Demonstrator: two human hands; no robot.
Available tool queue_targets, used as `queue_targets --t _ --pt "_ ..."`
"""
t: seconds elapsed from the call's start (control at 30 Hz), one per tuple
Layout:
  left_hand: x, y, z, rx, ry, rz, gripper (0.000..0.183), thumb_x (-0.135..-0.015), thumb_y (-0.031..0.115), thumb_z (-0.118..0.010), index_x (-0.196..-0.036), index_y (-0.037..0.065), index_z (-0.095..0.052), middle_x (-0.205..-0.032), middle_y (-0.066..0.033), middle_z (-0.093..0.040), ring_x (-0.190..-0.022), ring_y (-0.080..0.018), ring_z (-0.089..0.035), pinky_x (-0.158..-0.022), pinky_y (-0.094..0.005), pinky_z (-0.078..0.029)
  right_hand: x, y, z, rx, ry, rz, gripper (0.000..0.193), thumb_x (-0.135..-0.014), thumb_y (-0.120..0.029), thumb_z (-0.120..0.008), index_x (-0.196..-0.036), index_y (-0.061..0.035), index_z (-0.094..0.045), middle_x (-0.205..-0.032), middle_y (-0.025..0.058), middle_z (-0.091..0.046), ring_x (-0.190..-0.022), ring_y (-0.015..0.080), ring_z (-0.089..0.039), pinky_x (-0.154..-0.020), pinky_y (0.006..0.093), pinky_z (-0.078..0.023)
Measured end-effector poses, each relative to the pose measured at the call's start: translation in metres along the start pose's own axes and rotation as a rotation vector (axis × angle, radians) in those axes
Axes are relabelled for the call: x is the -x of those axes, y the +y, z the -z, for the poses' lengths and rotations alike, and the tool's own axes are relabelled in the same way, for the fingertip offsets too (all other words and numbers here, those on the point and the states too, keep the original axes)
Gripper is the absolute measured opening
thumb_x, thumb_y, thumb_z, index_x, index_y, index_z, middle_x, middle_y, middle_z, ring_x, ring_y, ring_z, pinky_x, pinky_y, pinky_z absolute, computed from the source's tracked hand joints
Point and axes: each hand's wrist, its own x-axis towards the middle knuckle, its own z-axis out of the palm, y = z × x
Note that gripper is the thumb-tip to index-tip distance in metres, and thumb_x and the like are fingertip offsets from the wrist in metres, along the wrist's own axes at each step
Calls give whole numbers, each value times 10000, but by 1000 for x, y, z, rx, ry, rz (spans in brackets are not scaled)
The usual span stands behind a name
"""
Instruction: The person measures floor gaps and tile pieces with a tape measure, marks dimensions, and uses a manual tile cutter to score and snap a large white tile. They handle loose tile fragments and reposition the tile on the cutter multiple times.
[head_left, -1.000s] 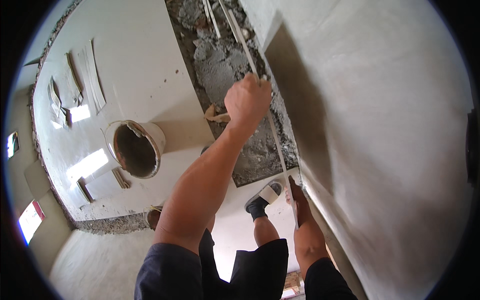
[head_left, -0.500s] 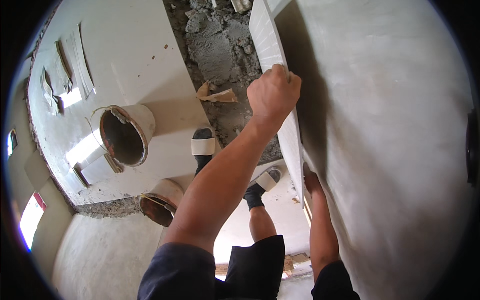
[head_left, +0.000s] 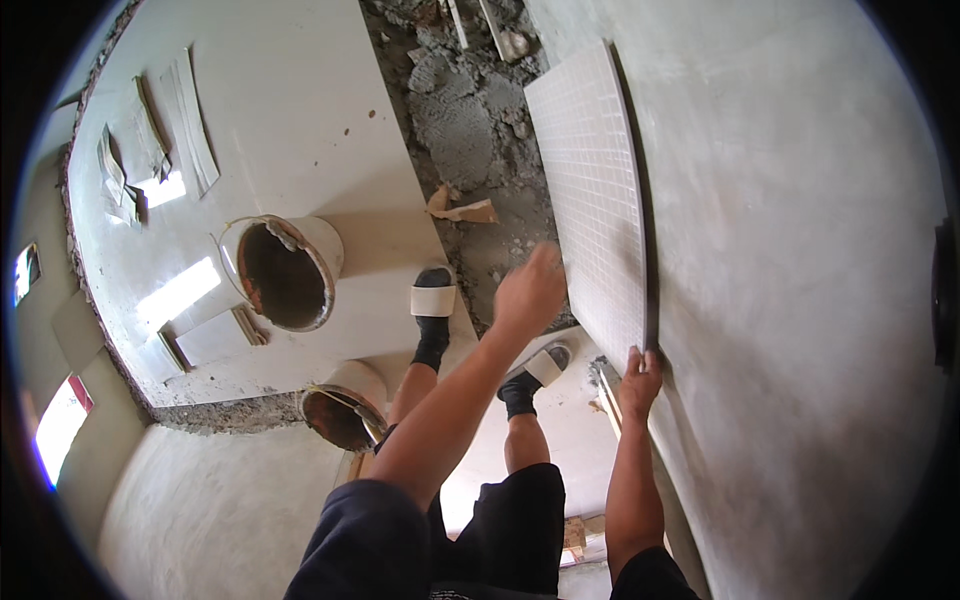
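A large tile (head_left: 590,190) stands tilted beside the wall, its pale gridded face showing. My right hand (head_left: 638,382) is closed on the tile's near corner, fingers over the edge. At the tile's left edge is my left hand (head_left: 530,290), blurred; its fingers are hidden, and I cannot tell whether it grips the tile or only lies against it. Under and left of the tile runs a strip of wet grey mortar (head_left: 450,125), with a torn piece of brown cardboard (head_left: 465,209) on it.
Finished floor tiles (head_left: 300,80) lie to the left. Two buckets stand there, one upper (head_left: 325,250) and one lower (head_left: 365,385). Scraps of board (head_left: 190,120) lie at the far left. My sandalled feet (head_left: 433,300) are by the mortar strip. The plastered wall (head_left: 790,250) rises on the right.
The tile has turned from nearly edge-on to showing its gridded face. My left hand has left its top edge and come down to the left edge. My right hand now shows at the near corner.
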Motion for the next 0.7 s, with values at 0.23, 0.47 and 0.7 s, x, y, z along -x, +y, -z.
queue_targets --t 0.23,0.47,0.7 --pt "259 -78 98 -104 -216 481 164 -823 184 -520 -948 102 -589 -900 -176 -569 -762 -408 -581 -683 -505 -469 14 -11 -1 41 187 -120 417 -871 -234 -565 -1126 92 -514 -1107 262 -540 -1077 391 -503 -957 429 -386" --pt "374 -41 189 -159 -837 753 636 -862 625 -364 -929 77 -681 -933 -206 -653 -952 -355 -615 -858 -452 -452 12 -29 1 120 74 -175 605 -828 -332 -592 -1193 136 -474 -1203 328 -475 -1153 419 -458 -1000 427 -365" --pt "371 -36 176 -189 -643 661 755 -856 692 -301 -900 57 -708 -931 -220 -661 -956 -360 -627 -896 -447 -449 62 -43 47 215 -35 17 469 -853 -359 -555 -1091 45 -573 -1023 306 -580 -1003 439 -536 -871 469 -428"
